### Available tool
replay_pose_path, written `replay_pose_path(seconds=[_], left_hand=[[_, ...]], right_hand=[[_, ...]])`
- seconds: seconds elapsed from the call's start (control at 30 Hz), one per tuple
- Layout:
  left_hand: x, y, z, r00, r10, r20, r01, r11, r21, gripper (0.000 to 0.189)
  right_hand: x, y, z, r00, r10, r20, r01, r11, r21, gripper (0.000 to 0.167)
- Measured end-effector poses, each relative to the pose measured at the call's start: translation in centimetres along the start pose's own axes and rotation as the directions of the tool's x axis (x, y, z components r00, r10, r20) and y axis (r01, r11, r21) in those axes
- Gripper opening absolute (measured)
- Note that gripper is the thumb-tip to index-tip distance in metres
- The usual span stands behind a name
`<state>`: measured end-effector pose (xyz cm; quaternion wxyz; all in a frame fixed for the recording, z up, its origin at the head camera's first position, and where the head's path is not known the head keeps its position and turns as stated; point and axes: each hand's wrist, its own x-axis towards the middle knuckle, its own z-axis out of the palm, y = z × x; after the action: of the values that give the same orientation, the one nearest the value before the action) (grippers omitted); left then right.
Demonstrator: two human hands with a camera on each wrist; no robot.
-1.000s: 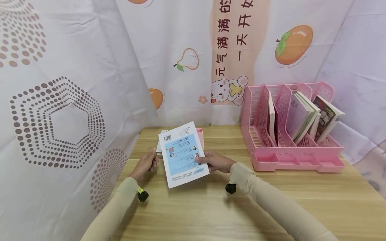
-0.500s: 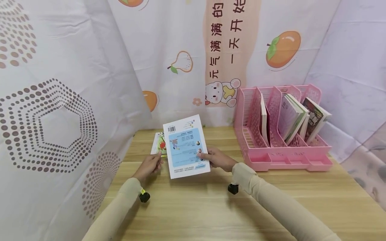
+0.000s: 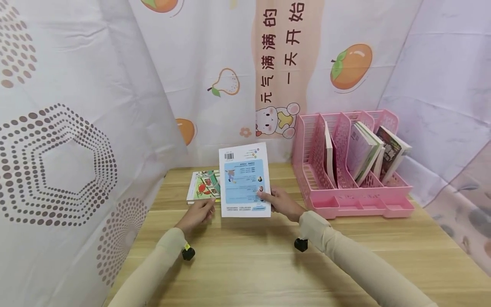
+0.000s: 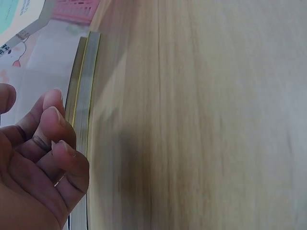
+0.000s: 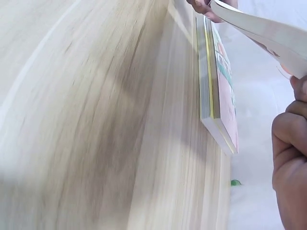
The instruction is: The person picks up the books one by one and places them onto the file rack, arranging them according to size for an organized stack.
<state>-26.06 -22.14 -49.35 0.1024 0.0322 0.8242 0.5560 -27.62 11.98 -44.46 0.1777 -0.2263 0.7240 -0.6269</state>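
Observation:
My right hand (image 3: 283, 203) grips a white book (image 3: 245, 211) by its lower right edge, thumb lying on the blue panel of its printed cover. The book is held up off the table, and in the right wrist view its page edges (image 5: 268, 28) show. Behind it, flat on the table, lies a small stack of books (image 3: 200, 187) whose top cover is colourful with a red crab; the held book hides its right part. Beside the front edge of that stack is my left hand (image 3: 197, 215), fingers loosely curled with nothing in them. Whether it touches the stack, I cannot tell.
A pink file rack (image 3: 353, 204) stands at the back right of the wooden table (image 3: 253, 264), with several books (image 3: 362, 153) leaning in its slots. Small trays form its front. Printed curtains (image 3: 215, 128) hang behind the table and along its left side.
The held book has moved right relative to the stack and turned nearly straight, uncovering the crab cover. My left hand stays near the stack. The head view has swung slightly right.

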Motion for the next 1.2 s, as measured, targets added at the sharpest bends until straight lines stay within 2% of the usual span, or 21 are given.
replay_pose_path(seconds=[0.27, 0.67, 0.87, 1.2], left_hand=[[0.6, 0.0, 1.0, 0.999, 0.027, 0.025, -0.027, 1.0, 0.005, 0.055], [1.2, 0.1, 2.4, 0.995, 0.051, 0.086, -0.051, 0.999, -0.001, 0.059], [1.4, 0.5, 3.1, 0.993, 0.068, 0.099, -0.069, 0.998, 0.01, 0.06], [2.0, 1.6, 4.7, 0.993, 0.07, 0.094, -0.077, 0.995, 0.069, 0.053]], right_hand=[[-1.0, -0.3, -0.9, 0.998, -0.037, -0.058, 0.035, 0.999, -0.037, 0.048], [-2.4, -0.5, -2.2, 0.987, -0.04, -0.159, 0.02, 0.992, -0.128, 0.049], [-3.0, -0.6, -3.0, 0.982, -0.058, -0.178, 0.032, 0.989, -0.146, 0.048], [-3.8, -0.7, -4.6, 0.956, -0.162, -0.247, 0.11, 0.972, -0.209, 0.046]])
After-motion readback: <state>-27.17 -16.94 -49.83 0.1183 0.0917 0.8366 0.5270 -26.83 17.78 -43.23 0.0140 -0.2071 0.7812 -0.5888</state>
